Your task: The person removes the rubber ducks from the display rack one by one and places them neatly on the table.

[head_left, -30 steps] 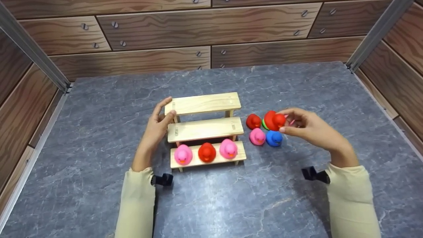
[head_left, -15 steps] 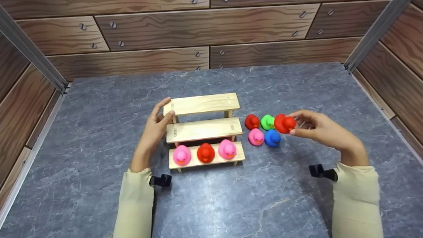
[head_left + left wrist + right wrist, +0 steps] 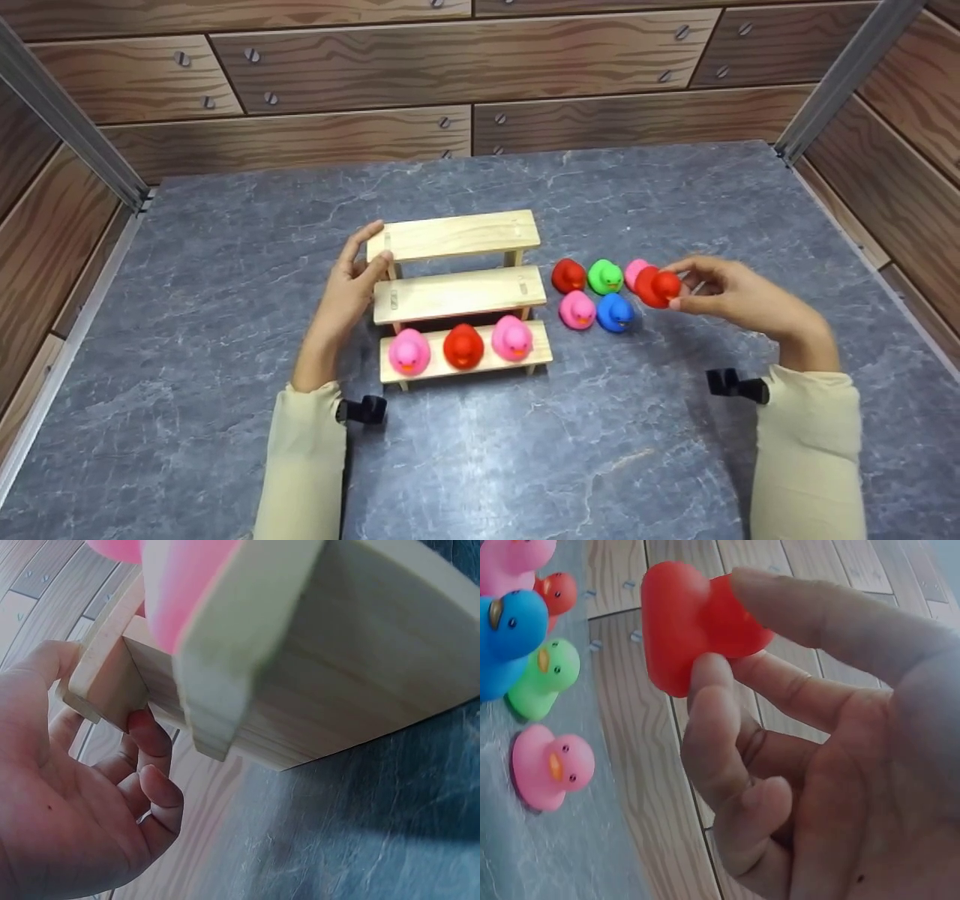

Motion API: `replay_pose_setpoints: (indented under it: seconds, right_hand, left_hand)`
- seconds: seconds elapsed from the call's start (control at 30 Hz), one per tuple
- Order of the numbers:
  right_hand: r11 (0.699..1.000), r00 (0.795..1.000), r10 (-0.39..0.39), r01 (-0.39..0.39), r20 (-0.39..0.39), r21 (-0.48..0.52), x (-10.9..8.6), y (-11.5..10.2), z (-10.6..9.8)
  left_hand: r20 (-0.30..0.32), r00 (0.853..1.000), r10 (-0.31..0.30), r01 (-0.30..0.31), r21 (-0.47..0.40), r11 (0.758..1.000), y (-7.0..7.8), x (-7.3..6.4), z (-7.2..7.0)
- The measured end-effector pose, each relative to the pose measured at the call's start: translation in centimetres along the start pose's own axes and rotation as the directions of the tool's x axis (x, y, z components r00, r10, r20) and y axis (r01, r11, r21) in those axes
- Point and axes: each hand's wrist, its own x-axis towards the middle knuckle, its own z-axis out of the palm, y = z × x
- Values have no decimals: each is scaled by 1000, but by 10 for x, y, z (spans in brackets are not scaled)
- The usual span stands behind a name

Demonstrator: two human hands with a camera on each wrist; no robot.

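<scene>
In the head view my right hand pinches a red rubber duck by its head between thumb and fingers, held above the table. Behind it, partly covered, is a pink duck. My left hand grips the left end of the top step of a three-tier wooden stand; in the left wrist view its thumb and fingers curl round the board end. On the lowest step sit a pink duck, a red duck and another pink duck.
Right of the stand, on the grey marbled table, sit a dark red duck, a green duck, a pink duck and a blue duck. Wood-patterned walls enclose the back and sides.
My right hand has moved right and slightly nearer with the red duck, uncovering the green duck and then part of the pink one behind. The left hand keeps its grip on the stand.
</scene>
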Motion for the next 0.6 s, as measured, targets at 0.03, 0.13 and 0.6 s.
replay_pose_setpoints:
  seconds: [0.03, 0.13, 0.6]
  right_hand:
    - [1000, 1000, 2, -2, 3, -2, 0, 2, 0]
    - [1000, 1000, 15, -15, 20, -3, 1, 8, 0]
    - [994, 986, 110, -112, 123, 13, 9, 38, 1]
  left_hand:
    - [-2, 1000, 2, -2, 2, 1000, 0, 0, 0]
    - [-5, 1000, 4, -4, 10, 1000, 0, -1, 0]
    - [-4, 1000, -5, 5, 2, 1000, 0, -1, 1]
